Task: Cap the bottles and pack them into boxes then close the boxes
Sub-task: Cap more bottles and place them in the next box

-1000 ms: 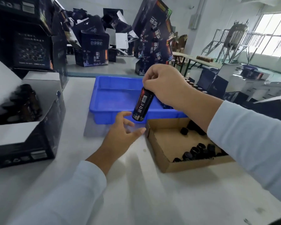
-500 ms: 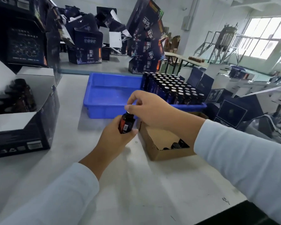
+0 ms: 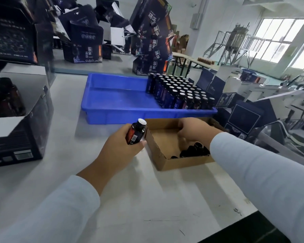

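Note:
My left hand (image 3: 119, 148) grips a small dark bottle (image 3: 136, 133) with an orange label. It is tilted, and its open white-rimmed mouth points up, beside the left wall of a shallow cardboard box (image 3: 165, 162). My right hand (image 3: 195, 129) reaches down into that box with its fingers curled; anything between them is hidden. Several black caps (image 3: 195, 151) lie in the box's near right corner. A blue tray (image 3: 116, 100) behind it holds several uncapped bottles (image 3: 181, 95) standing in rows at its right end.
An open dark carton (image 3: 30, 130) with white flaps stands at the left, with capped bottles (image 3: 5, 97) inside. Stacks of dark printed cartons (image 3: 153, 41) rise behind the tray, and flat and folded cartons (image 3: 242, 118) crowd the right side. The table's front edge runs at the lower right.
My right hand let go of the bottle's top and moved right, down into the cardboard box. My left hand still holds the bottle.

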